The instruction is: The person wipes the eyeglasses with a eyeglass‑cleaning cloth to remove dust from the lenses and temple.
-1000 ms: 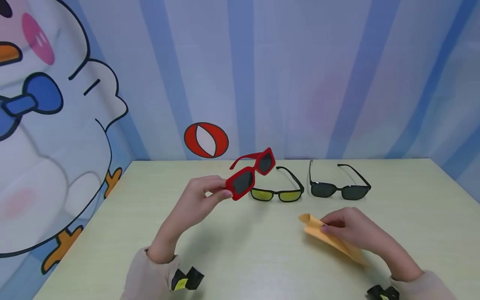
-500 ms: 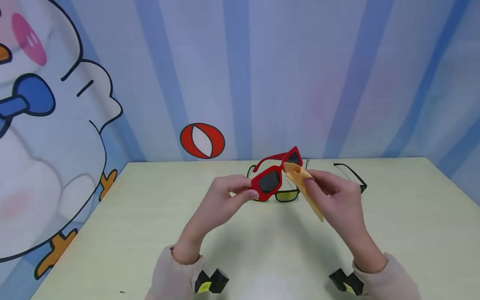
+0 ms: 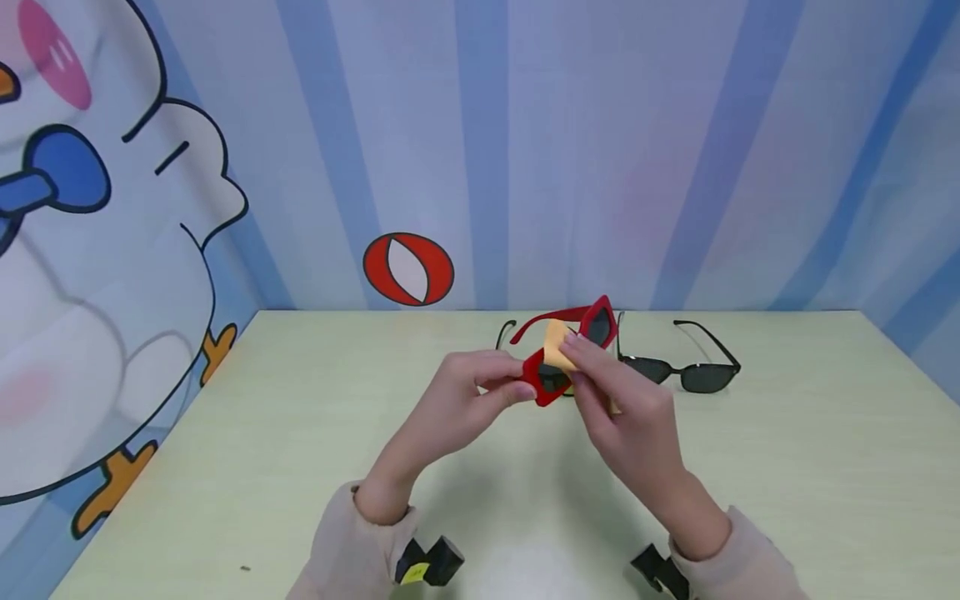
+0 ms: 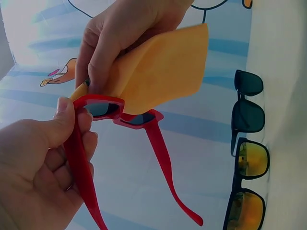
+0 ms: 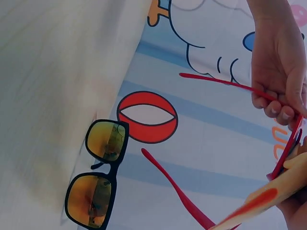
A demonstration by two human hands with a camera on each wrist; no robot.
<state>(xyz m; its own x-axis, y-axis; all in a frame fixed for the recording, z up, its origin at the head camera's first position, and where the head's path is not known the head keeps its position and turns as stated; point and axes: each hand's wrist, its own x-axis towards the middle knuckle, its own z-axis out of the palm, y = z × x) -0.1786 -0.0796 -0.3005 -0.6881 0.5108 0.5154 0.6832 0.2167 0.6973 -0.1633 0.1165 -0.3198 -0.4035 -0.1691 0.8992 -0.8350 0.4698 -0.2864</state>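
Red-framed sunglasses [image 3: 534, 379] with dark lenses are held up above the table. My left hand [image 3: 465, 404] pinches them by the corner of the near lens, thumb in front, and their arms stick out unfolded. In the left wrist view one red temple [image 4: 79, 158] runs down past the curled fingers. My right hand [image 3: 633, 412] pinches a folded orange-yellow cloth [image 3: 556, 343] against the front of the near lens, covering its upper part. The cloth's loose part [image 4: 168, 67] hangs out flat from the fingers in the left wrist view.
Behind the hands, black sunglasses [image 3: 705, 379] stand on the pale table [image 3: 300, 433] with arms unfolded. Beside them are black-framed glasses with yellow mirrored lenses [image 5: 98, 191], mostly hidden by the hands in the head view. A striped blue cartoon backdrop [image 3: 600, 150] rises behind the table.
My right hand has lifted the cloth from low on the right and brought it leftward onto the red sunglasses' near lens. My left hand has shifted right with the sunglasses.
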